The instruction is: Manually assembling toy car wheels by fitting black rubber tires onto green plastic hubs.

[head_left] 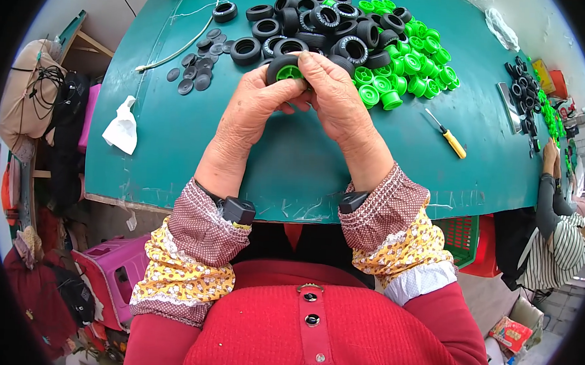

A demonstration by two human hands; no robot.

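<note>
My left fingers (286, 89) and right fingers (312, 68) grip a black tyre (279, 62) around a green hub (288, 73) over the desk (293, 176); presumably light, tyre pliable, hub stiff, best held across the tread.

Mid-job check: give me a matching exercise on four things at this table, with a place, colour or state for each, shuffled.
1. Screwdriver
2. Small flat discs
3. Tyre with a rim inside
4. Nearest heap of loose rims

A. Held between the left hand and right hand
B. Bright green, mostly right of the main tyre heap
C. Yellow-handled, lying on its own
D. Dark, scattered left of the main tyre heap

Pairs: 1-C; 2-D; 3-A; 4-B
</note>
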